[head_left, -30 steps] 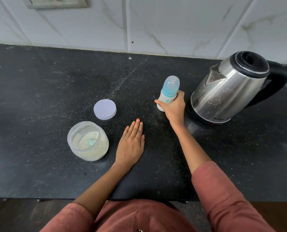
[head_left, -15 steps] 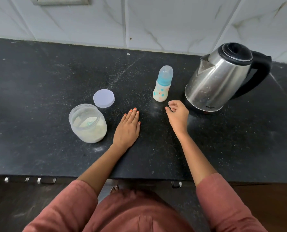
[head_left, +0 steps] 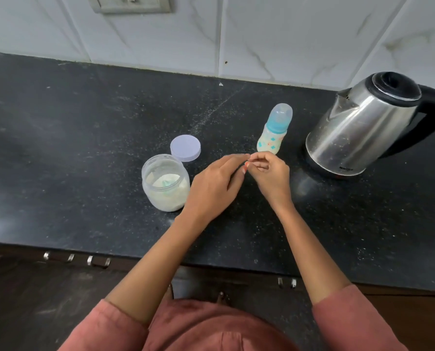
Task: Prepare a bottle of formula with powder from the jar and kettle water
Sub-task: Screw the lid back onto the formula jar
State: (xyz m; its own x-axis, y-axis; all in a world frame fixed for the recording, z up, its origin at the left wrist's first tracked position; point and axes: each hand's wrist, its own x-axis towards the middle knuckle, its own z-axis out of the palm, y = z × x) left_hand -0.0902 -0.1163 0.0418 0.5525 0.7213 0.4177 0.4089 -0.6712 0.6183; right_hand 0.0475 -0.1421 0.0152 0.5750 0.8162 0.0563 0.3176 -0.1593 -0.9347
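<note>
The baby bottle [head_left: 271, 139] stands upright on the black counter [head_left: 84, 138], capped with a clear blue cover and holding pale liquid. To its right is the steel kettle [head_left: 358, 130] with its black handle and lid. At the left, the open jar of powder [head_left: 165, 184] has a green scoop inside, and its lilac lid [head_left: 185, 148] lies flat just behind it. My left hand [head_left: 216, 184] and right hand [head_left: 271, 176] meet at the fingertips just in front of the bottle. Neither holds anything. My left fingers are relaxed and my right fingers are curled.
A white tiled wall with a socket plate [head_left: 130, 3] runs behind the counter. Dark drawer fronts with metal handles [head_left: 89, 259] lie below the front edge. The kettle stands near the counter's right end.
My right hand let go of the bottle and drew back. My left hand lifted off the counter and moved right to meet it. The view pulled back.
</note>
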